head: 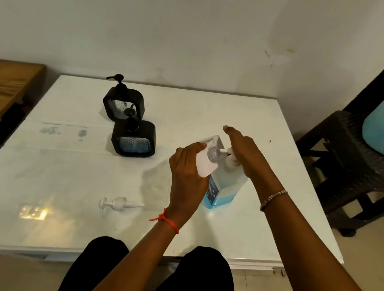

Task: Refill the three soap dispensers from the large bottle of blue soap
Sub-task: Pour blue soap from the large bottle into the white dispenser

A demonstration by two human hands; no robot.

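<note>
Left hand [187, 169] grips the white dispenser [204, 165], mouth tilted to the nozzle; right hand [241, 149], fingers straight, presses the pump of the large bottle [226, 188] on the desk [62, 173]. Near black dispenser [133, 139] shows blue; far black dispenser [123, 103] looks unfilled. Roughly midway, I'd judge.

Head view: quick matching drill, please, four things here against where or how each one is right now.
1 white dispenser
2 white pump
3 large blue soap bottle
4 nearer black dispenser

A lying loose on the table
B held tilted in the left hand
C standing untouched, black pump on
D pump pressed by the right hand

Pairs: 1-B, 2-A, 3-D, 4-C
</note>
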